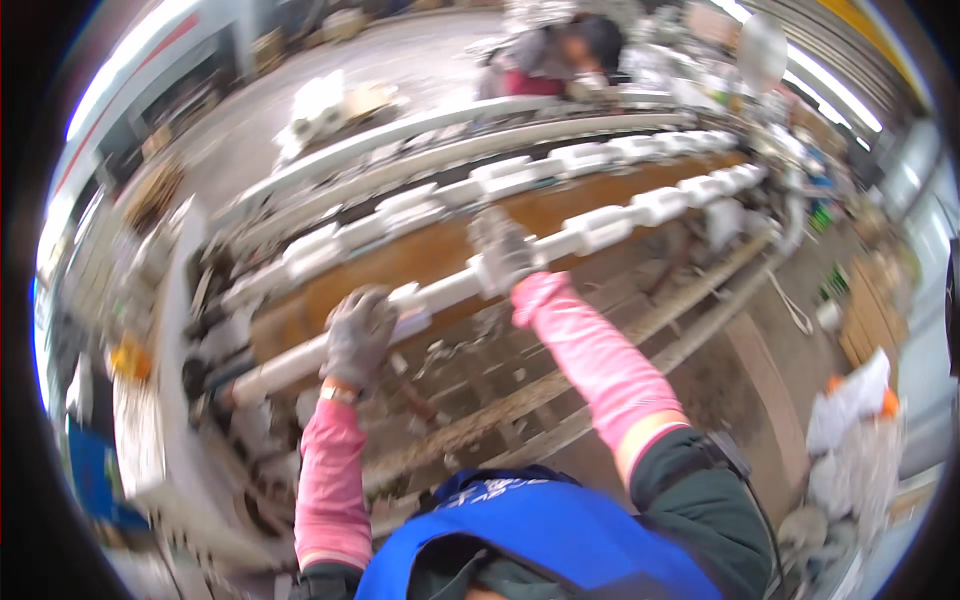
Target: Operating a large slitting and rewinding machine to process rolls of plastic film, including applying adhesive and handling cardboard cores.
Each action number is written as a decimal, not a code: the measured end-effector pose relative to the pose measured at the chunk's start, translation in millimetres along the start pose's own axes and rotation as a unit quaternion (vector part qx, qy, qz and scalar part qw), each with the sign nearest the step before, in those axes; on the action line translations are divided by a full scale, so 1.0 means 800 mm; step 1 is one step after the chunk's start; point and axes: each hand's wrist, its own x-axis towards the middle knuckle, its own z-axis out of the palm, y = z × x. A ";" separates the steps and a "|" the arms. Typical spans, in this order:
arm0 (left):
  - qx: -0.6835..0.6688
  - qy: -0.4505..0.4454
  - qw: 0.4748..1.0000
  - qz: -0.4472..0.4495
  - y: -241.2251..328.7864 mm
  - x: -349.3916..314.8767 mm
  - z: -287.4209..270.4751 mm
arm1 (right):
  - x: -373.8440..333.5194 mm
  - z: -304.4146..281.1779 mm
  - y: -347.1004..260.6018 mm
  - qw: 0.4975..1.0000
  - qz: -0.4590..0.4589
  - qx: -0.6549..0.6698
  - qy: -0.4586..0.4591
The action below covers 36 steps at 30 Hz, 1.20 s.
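A long pale shaft (450, 290) carrying several white rolls (600, 228) runs across in front of me, rising toward the far right. My left hand (360, 332), in a grey glove, curls over the shaft near its left end. Just right of its fingers sits a short white roll (410, 312). My right hand (503, 248), gloved the same way, is closed around another white roll farther along the shaft; its palm and fingers cover most of that roll. Pink sleeves cover both forearms. The hands are slightly blurred.
Behind the shaft lies a brown panel (430, 245), then a second row of white rolls (410, 205). A machine side frame (170, 400) stands at left. Lower rails (560, 385) cross below. A co-worker (545, 60) bends beyond the machine. Plastic bags (850, 450) lie at right.
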 end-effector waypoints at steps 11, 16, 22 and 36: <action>-0.179 0.001 0.976 -0.126 0.011 0.033 0.005 | -0.006 -0.008 -0.019 0.991 0.020 -0.120 0.056; -0.107 0.027 0.989 -0.102 0.013 0.029 -0.001 | -0.008 0.000 -0.023 0.989 0.036 -0.132 0.048; -0.064 0.090 0.992 -0.069 0.012 0.019 0.007 | -0.006 0.012 -0.012 0.984 0.016 -0.161 0.077; -0.057 0.060 0.994 -0.068 0.010 0.018 0.008 | -0.011 0.009 -0.011 0.983 0.028 -0.157 0.093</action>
